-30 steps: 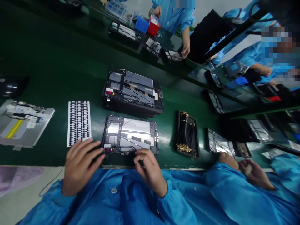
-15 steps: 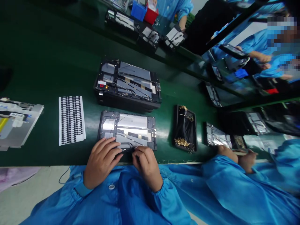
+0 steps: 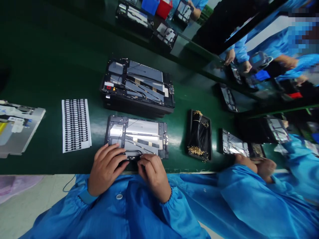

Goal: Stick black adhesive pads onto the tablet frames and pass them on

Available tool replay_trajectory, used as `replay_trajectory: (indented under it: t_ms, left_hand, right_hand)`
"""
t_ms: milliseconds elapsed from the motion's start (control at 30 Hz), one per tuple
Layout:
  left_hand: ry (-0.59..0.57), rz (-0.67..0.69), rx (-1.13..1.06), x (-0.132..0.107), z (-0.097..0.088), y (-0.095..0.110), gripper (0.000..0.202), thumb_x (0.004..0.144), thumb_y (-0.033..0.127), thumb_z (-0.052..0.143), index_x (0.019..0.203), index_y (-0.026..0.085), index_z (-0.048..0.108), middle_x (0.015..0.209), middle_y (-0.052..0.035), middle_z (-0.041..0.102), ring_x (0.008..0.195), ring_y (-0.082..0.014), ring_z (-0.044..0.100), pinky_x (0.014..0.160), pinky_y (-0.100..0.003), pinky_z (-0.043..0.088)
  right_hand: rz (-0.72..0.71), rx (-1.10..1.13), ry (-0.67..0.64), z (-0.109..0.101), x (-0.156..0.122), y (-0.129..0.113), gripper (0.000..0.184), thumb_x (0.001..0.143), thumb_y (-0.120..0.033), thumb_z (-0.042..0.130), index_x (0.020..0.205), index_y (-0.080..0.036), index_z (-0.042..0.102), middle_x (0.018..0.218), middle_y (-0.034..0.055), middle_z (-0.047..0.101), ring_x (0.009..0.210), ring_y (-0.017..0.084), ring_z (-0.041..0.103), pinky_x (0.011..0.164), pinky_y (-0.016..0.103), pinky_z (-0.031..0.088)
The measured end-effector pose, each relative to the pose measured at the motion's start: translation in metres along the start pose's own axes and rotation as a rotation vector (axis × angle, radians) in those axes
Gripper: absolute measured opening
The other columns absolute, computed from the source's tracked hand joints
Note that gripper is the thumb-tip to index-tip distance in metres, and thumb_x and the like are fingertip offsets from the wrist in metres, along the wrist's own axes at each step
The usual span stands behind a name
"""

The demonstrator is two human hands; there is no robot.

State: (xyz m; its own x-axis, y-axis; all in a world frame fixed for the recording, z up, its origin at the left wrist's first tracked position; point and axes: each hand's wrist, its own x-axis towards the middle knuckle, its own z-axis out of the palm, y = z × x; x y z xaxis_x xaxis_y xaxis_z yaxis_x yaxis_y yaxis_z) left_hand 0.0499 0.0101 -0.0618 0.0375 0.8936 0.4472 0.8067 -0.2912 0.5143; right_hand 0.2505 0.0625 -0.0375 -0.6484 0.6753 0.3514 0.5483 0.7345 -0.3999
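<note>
Your left hand has come from beside the sheet to the near edge of the unit, flat before you, so it now joins your right hand there, left thumb apart from its fingers, right fingertips bunched, pinching what I cannot tell.

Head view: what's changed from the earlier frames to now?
The left hand moved right, from the lower edge of the white sheet to the near edge of the front device. Across the bench, a co-worker's hand has drawn a unit farther back. Unchanged: right hand at that near edge, device stack, black tray.
</note>
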Motion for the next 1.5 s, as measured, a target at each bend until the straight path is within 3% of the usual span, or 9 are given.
replay_trajectory:
  t_ms: [467,633,833,1267,1367,1500]
  left_hand:
    - [-0.041,-0.023,-0.036,-0.001,0.001,-0.003,0.009,0.092,0.02,0.066,0.101,0.022,0.066,0.115,-0.0028,0.073,0.126,-0.0224,0.059,0.117,-0.046,0.037]
    - [-0.025,0.024,-0.001,0.0,0.002,0.0,0.013,0.094,0.018,0.063,0.102,0.026,0.07,0.115,-0.0013,0.073,0.127,-0.023,0.059,0.115,-0.047,0.039]
    - [-0.018,0.039,0.006,0.001,0.002,0.003,0.014,0.091,0.016,0.066,0.1,0.026,0.07,0.114,-0.0015,0.074,0.126,-0.0239,0.059,0.114,-0.047,0.039]
    - [-0.016,-0.007,-0.011,0.005,0.007,0.004,0.008,0.091,0.019,0.067,0.094,0.025,0.069,0.11,-0.001,0.074,0.123,-0.0247,0.06,0.111,-0.048,0.042]
    - [-0.02,-0.021,-0.006,0.005,0.008,0.004,0.007,0.092,0.019,0.067,0.093,0.025,0.069,0.111,-0.0007,0.074,0.124,-0.0245,0.06,0.111,-0.048,0.042]
    - [0.01,-0.028,-0.039,0.005,0.004,0.01,0.005,0.093,0.02,0.064,0.095,0.025,0.067,0.112,-0.0011,0.073,0.124,-0.0218,0.061,0.112,-0.044,0.042]
  right_hand:
    - [-0.026,-0.058,-0.096,0.012,0.01,-0.006,0.009,0.096,-0.011,0.057,0.101,-0.018,0.061,0.099,0.0096,0.068,0.088,0.023,0.06,0.077,0.037,0.047]
    - [-0.016,-0.057,-0.094,0.012,0.011,-0.008,0.013,0.097,-0.011,0.055,0.104,-0.018,0.062,0.1,0.0105,0.068,0.088,0.023,0.061,0.077,0.038,0.051]
    - [0.09,0.186,-0.008,0.005,0.0,0.004,0.019,0.097,-0.009,0.057,0.111,-0.021,0.062,0.105,0.0095,0.066,0.1,0.021,0.065,0.085,0.037,0.057]
    - [0.093,0.123,-0.031,0.011,0.001,0.006,0.013,0.096,-0.012,0.06,0.105,-0.021,0.064,0.1,0.0082,0.069,0.094,0.021,0.063,0.081,0.038,0.054]
    - [0.029,0.081,-0.003,0.014,-0.005,0.007,0.019,0.096,-0.011,0.059,0.112,-0.02,0.064,0.105,0.0102,0.07,0.099,0.022,0.064,0.084,0.04,0.056]
    - [-0.157,0.023,0.064,0.021,-0.018,0.011,0.043,0.093,-0.009,0.062,0.135,-0.016,0.058,0.118,0.0157,0.069,0.112,0.026,0.064,0.092,0.044,0.059]
